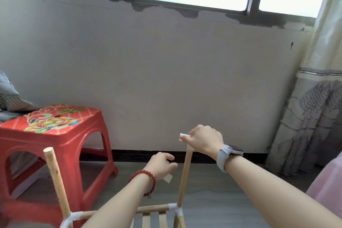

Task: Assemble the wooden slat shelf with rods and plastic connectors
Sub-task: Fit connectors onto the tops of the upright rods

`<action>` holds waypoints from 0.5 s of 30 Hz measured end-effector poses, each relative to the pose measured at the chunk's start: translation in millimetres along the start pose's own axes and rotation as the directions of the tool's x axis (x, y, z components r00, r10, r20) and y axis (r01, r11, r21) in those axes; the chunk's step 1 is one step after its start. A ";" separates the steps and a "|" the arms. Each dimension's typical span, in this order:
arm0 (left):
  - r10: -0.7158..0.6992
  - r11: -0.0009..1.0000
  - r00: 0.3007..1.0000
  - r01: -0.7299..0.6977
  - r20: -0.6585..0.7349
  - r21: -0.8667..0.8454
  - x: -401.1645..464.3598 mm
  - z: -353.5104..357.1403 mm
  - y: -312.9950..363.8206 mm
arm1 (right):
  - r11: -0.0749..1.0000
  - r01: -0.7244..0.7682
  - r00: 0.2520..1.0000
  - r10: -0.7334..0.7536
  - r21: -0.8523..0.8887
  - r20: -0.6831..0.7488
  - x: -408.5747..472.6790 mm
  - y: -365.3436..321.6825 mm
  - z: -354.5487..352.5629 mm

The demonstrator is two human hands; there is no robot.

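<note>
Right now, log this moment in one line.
right hand: seating white connector on right rod | left hand: holds spare connector | left rod: uncapped

Right hand (203,139) pressing translucent plastic connector (183,136) onto upright wooden rod (185,174); left hand (162,165) holding, seemingly, another connector (168,178).

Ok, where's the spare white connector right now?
In the head view it sits low and centre: the spare white connector is held under the left hand, just left of the upright rod that the right hand is capping.
</note>
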State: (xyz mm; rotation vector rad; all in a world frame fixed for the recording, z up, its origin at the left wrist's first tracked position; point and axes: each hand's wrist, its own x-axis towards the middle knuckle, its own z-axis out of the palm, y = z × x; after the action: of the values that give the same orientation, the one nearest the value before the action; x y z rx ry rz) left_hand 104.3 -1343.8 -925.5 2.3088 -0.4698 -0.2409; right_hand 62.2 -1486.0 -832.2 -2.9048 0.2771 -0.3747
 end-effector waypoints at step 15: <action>-0.222 0.226 0.934 0.328 0.279 -0.917 -99.5 -220.9 -14.7 | 0.628 0.699 0.686 -0.724 0.341 -0.072 -25.7 -194.4 -1.1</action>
State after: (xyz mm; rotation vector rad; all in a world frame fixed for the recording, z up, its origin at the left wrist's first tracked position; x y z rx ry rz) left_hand 85.3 -1151.4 -778.7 1.0885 0.1172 -0.6193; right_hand 68.3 -1293.6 -794.3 -2.5254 -0.9126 -0.3727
